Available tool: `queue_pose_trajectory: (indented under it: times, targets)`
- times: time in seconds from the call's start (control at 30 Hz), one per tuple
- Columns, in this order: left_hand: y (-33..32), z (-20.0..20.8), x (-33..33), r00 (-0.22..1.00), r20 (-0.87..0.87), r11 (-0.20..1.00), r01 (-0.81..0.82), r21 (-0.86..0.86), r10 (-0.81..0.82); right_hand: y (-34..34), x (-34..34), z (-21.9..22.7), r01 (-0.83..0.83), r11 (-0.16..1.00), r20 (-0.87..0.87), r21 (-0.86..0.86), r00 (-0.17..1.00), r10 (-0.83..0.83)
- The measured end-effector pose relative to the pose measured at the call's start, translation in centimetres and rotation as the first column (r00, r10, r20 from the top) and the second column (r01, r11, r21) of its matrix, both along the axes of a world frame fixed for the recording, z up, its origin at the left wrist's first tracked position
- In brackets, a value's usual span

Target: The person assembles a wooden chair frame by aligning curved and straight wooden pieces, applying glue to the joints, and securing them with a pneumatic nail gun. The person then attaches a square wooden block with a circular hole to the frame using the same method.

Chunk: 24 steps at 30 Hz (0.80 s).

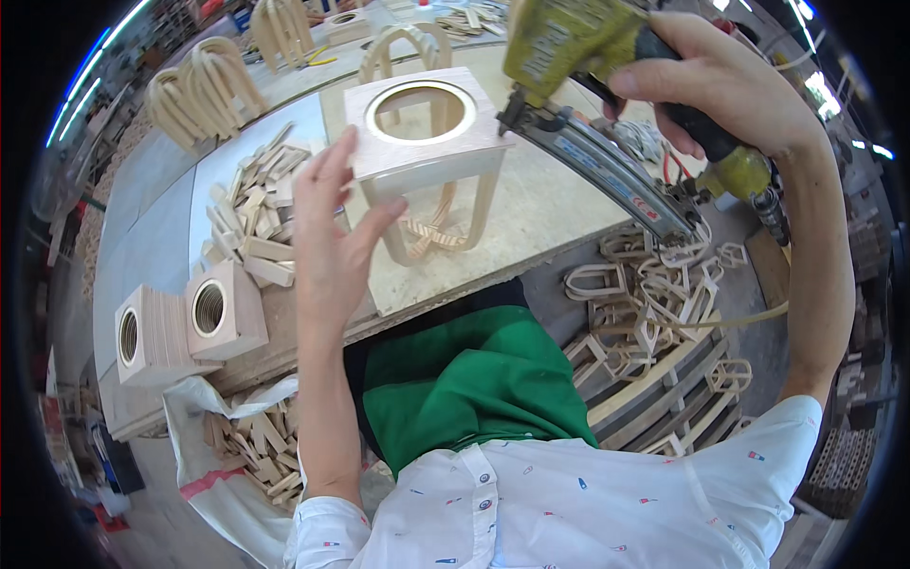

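My right hand (725,81) is wrapped round the black grip of a yellow-green pneumatic nail gun (569,47). The gun's nose is at the right edge of a square wooden panel (365,95) with a round, pale-rimmed hole; whether they touch, I cannot tell. This panel sits on top of bent wooden legs (485,204), joined by a cross-piece (438,234) low down, and the whole small stool-like frame stands on the worktable. To its left, my left hand (332,223) has its fingers apart, fingertips close to the panel's edge and thumb near a leg; contact is unclear.
Loose wooden strips (251,213) lie heaped left of the frame. Two stacks of holed panels (248,318) rest by the table's near left edge. Bent wooden arches (204,90) stand farther back. A white sack (190,417) holds offcuts; small wooden loops (654,284) pile up at right.
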State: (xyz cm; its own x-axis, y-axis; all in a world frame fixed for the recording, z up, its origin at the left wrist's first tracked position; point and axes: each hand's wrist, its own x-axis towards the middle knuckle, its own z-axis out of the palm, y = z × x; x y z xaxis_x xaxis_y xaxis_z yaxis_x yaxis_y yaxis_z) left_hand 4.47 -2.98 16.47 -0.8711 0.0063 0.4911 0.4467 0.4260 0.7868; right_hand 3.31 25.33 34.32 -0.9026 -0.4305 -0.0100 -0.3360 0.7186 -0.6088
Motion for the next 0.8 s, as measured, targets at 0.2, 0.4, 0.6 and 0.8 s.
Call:
queue_pose_trajectory:
  times: [0.2,0.4,0.6,0.8]
  targets:
    - [-0.3,-0.3,-0.8,0.994,-0.03,0.99,0.106,0.092,-0.104,-0.1,0.4,0.4,0.12,0.993,0.002,0.013,0.993,-0.12]
    - [-0.3,-0.3,-1.0,0.992,-0.008,0.983,0.122,0.139,-0.122,-0.1,0.0,0.5,0.093,0.996,0.036,0.011,0.995,-0.093]
    - [-0.2,-0.5,-1.0,0.996,0.006,0.972,0.09,0.217,-0.093,-0.4,0.0,0.6,0.044,0.999,0.041,-0.008,0.998,-0.044]
    - [-2.0,3.4,-0.9,0.975,-0.208,0.907,-0.019,-0.42,-0.076,-0.2,-0.1,0.4,0.073,0.997,0.017,-0.002,0.997,-0.073]
